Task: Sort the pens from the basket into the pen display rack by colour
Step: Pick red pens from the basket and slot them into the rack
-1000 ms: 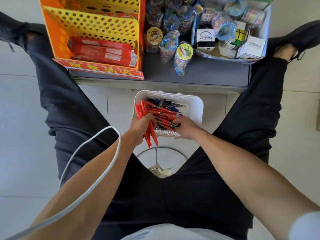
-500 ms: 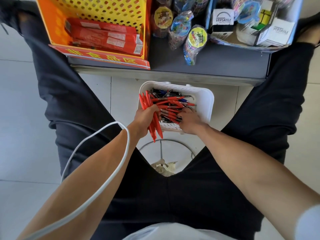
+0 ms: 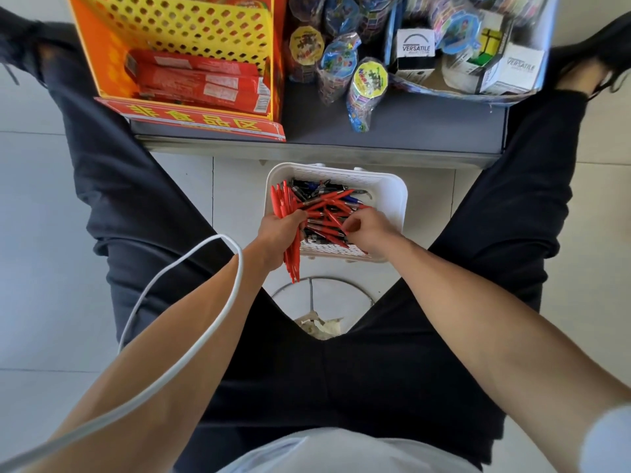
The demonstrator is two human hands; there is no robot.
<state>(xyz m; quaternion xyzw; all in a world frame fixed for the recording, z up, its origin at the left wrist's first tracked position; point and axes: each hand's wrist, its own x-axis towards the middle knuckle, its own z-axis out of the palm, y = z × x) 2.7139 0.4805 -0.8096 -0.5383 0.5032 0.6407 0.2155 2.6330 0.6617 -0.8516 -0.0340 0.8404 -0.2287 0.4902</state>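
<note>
The person wears long black trousers (image 3: 358, 370) that cover both legs. There is a black shoe on each foot, the left shoe (image 3: 13, 32) and the right shoe (image 3: 607, 39). A bit of bare ankle (image 3: 580, 76) shows between the right shoe and the trouser leg. The end of that trouser leg looks a little ragged. The shirt (image 3: 327, 452) is very pale, almost white. It has short sleeves, and the edge of the right sleeve (image 3: 607, 442) shows. Both arms are bare. The left hand (image 3: 276, 230) and the right hand (image 3: 370, 230) are bare too. A thin white cable (image 3: 218, 236) makes a big loop along the left arm.
</note>
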